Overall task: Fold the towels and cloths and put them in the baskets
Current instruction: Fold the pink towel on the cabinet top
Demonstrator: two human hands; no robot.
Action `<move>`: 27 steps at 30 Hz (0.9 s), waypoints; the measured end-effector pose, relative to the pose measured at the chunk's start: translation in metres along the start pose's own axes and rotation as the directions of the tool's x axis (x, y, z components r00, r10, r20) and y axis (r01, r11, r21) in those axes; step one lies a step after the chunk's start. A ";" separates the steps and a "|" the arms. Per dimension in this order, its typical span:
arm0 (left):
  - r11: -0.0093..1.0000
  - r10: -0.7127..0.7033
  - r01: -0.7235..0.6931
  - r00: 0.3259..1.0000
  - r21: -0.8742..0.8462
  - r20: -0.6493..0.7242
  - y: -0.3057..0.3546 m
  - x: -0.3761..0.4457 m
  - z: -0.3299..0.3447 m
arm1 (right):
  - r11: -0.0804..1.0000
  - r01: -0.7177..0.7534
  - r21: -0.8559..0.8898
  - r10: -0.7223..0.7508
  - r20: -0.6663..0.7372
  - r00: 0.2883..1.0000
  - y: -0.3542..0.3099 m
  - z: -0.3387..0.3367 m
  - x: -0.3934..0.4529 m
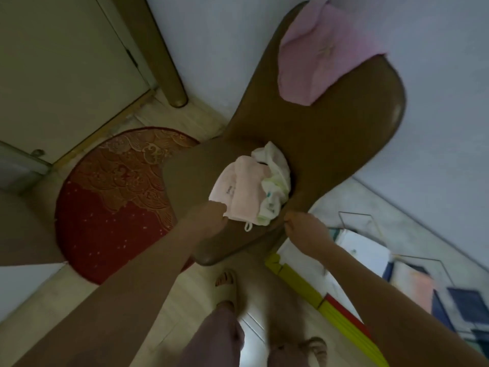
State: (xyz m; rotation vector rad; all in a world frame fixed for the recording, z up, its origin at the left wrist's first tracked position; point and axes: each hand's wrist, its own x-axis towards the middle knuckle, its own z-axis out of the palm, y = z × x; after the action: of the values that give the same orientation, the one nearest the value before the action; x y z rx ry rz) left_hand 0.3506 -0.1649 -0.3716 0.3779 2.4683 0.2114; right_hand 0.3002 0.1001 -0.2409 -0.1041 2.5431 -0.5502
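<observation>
- The left hand [209, 214] reaches over the near part of the brown chair [330, 144] seat, its fingers curled onto the near left corner of the pale pink towel [238, 189]; it appears to pinch that corner, though blur hides the fingertips.
- The right hand [304, 229] sits at the chair seat's near right edge, fingers bent downward; whether it grasps anything cannot be told.
- The two hands are apart, with the towel pile's near end between them.
- The pale pink towel lies folded on the seat, a small white loop hanging from its near edge.
- A crumpled white cloth [274, 178] with faint coloured print lies against the towel's right side, touching it.
- A larger pink towel [322, 51] is draped over the top of the chair back, well apart from both hands.
- A red round rug [111, 197] lies on the floor left of the chair.
- Yellow and red slats [330, 308] lie on the floor to the right, below the right forearm.
</observation>
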 end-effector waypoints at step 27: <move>0.966 -0.047 0.043 0.999 -0.255 -0.010 -0.092 0.091 -0.068 | 0.979 -0.011 0.205 -0.004 0.071 0.998 -0.031 0.084 0.170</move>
State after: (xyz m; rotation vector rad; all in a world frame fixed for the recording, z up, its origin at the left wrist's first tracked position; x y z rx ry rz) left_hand 0.2199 -0.2276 -0.3912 0.2099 2.4229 0.5089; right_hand 0.1973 0.0103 -0.3758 -0.0438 2.4022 -0.7896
